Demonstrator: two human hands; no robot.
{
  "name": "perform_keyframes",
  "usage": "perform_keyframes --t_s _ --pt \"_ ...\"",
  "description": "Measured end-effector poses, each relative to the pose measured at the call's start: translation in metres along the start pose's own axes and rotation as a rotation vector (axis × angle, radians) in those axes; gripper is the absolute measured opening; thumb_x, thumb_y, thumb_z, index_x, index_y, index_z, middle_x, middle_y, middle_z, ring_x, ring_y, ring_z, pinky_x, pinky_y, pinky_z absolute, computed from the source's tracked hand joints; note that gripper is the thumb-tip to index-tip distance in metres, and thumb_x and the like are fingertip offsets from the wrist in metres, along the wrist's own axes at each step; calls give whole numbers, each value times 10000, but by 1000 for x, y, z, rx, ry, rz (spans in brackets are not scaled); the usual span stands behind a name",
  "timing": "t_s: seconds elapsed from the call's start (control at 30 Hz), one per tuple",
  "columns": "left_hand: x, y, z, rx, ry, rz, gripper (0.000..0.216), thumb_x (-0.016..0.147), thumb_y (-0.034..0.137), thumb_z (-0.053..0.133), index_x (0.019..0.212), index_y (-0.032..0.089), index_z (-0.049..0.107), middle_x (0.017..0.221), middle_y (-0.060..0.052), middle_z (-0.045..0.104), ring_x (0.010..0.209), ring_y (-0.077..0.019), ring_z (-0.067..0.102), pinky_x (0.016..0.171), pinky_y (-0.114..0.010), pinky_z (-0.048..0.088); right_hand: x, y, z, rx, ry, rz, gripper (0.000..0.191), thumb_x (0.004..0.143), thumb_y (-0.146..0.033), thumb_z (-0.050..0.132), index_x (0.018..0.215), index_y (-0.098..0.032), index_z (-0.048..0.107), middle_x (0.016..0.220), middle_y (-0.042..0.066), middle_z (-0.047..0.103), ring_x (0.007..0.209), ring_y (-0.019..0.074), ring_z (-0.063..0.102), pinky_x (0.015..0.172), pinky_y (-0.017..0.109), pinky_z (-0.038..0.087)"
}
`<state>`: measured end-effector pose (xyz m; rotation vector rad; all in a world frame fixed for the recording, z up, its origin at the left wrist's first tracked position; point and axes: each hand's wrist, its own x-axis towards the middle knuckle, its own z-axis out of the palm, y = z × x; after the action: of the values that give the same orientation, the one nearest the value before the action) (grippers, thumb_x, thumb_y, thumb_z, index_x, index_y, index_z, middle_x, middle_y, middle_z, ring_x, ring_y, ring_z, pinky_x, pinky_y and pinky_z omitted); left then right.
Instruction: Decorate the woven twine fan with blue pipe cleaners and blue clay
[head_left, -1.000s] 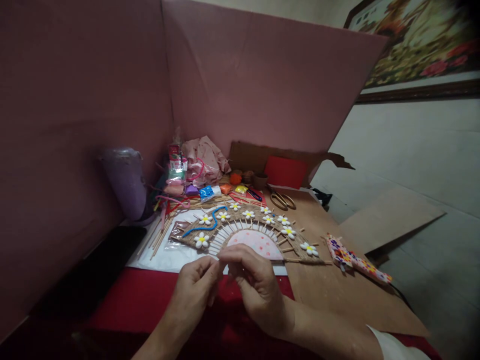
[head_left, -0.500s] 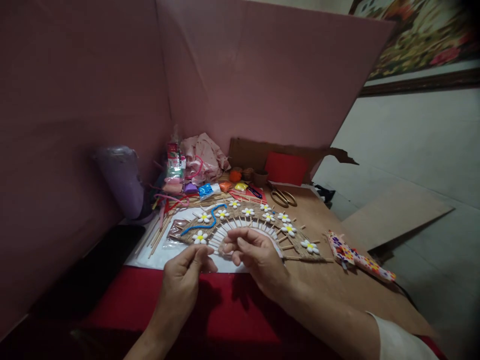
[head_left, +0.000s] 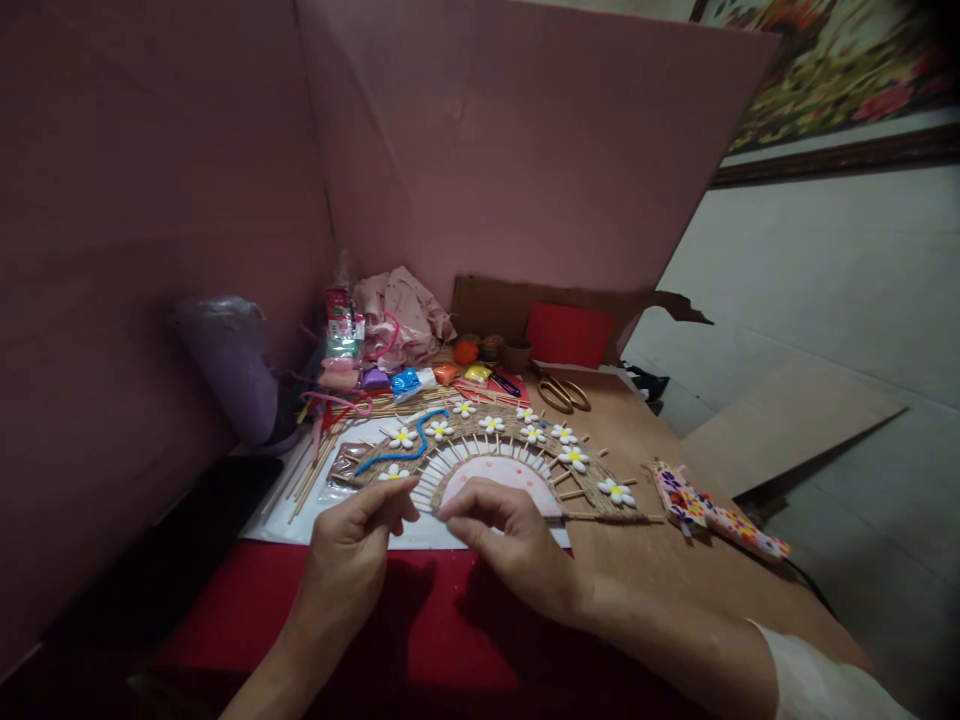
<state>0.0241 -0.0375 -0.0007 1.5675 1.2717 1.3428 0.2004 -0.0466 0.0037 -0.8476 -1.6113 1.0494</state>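
A half-round fan (head_left: 480, 425) of sticks and woven twine lies in front of me, with white and yellow clay flowers (head_left: 574, 458) along its band. A wavy blue strip (head_left: 397, 456) rests on its left part. Inside the arc is a pale pink half-circle with darker dots (head_left: 499, 470). My left hand (head_left: 349, 545) hovers before the fan's lower left, thumb and fingers pinched together. Before the pink half-circle, my right hand (head_left: 517, 545) is also closed in a pinch, fingertips facing the left. Anything in either pinch is too small to make out.
Clay packets (head_left: 405, 383), thin sticks and pink cloth (head_left: 405, 315) lie at the back left, near a purple container (head_left: 232, 370). Scissors (head_left: 559, 390) lie behind the fan. A flower-patterned glue gun (head_left: 712, 515) with a cord sits on the right of the board.
My right hand has lowered slightly and its fingers have closed into a tighter pinch, uncovering the pink half-circle. My left hand has shifted a little left. The view has moved slightly.
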Motion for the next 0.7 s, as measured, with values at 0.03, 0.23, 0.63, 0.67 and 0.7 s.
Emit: perform_keyframes --t_s 0.03,0.23,0.63,0.67,0.7 --pt "1 0 0 -12 -14 5 209 753 272 587 904 192 707 675 -9 664 582 -125 557 542 -230 450 -3 1 1 -123 -37 -114 124 790 -108 558 808 -174 661 757 32 620 728 141 549 683 280 432" --pt "3 17 8 -2 -117 -11 174 764 341 592 730 173 620 637 -14 650 571 -138 582 516 -235 444 -12 21 3 -354 -130 -382 206 789 -50 471 876 -154 626 783 66 601 727 154 550 654 274 448" --pt "68 57 22 485 -424 270 191 754 308 556 822 178 680 736 -107 661 757 -245 629 654 -356 447 -11 29 -2 -454 -150 -394 159 785 -81 487 823 -147 626 743 57 611 680 147 558 626 256 455" --pt "73 67 28 399 -480 316 325 747 339 582 1049 234 641 935 -97 676 887 -235 627 721 -354 461 -11 28 -2 -461 -149 -388 154 793 -89 486 819 -150 626 736 54 615 672 146 558 625 256 456" --pt "78 78 32 321 -508 363 501 733 365 608 1224 299 532 1099 -76 643 984 -219 605 766 -346 465 -12 28 -2 -463 -144 -378 152 796 -94 488 821 -154 626 740 53 620 675 146 563 633 258 459"
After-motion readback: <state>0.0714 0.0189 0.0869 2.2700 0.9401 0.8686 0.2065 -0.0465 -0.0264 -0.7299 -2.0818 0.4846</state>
